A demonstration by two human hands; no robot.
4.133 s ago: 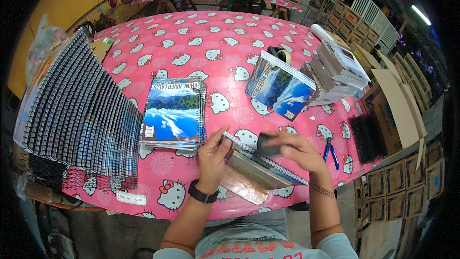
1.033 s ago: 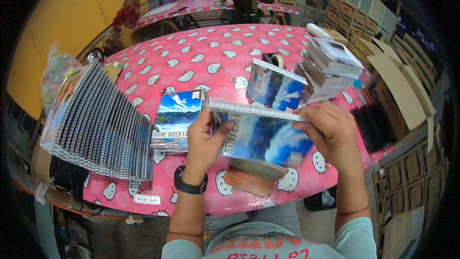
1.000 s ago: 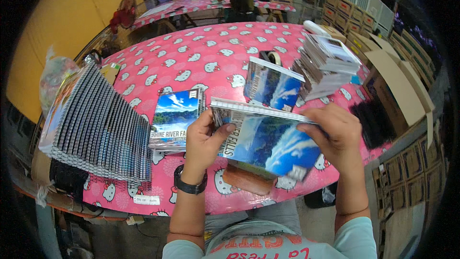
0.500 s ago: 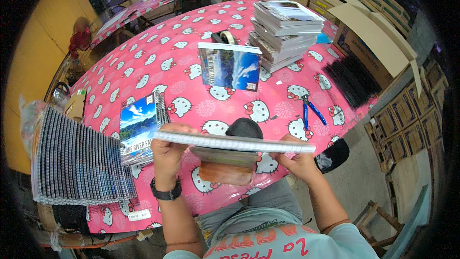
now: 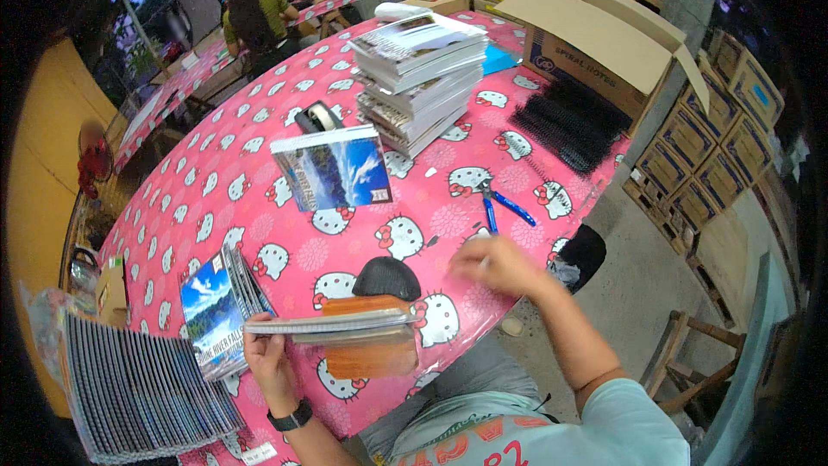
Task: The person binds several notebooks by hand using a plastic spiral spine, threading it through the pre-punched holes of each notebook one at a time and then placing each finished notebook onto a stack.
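My left hand (image 5: 269,358), with a dark watch on its wrist, grips the left end of a notebook (image 5: 332,325). The notebook is seen nearly edge-on, above a brown wooden board (image 5: 371,358). A black rounded object (image 5: 386,280) lies just beyond the board. My right hand (image 5: 498,266) is off the notebook, over the table on the right. Motion smears its fingers, so I cannot make out whether they hold anything. Close beyond it lie blue-handled cutting pliers (image 5: 504,205). Left of my left hand, spiral notebooks with a blue landscape cover (image 5: 212,315) lie overlapped.
A long row of spiral-bound notebooks (image 5: 147,393) stands at the near left. Further off are loose landscape-covered pages (image 5: 336,171), a tape dispenser (image 5: 319,116) and a tall paper stack (image 5: 423,69). Black spiral coils (image 5: 573,125) lie by an open carton (image 5: 595,52). Another person (image 5: 250,17) sits beyond.
My right hand has let go of the notebook's right end and moved up toward the pliers. My left hand keeps its hold. The view has turned toward the right.
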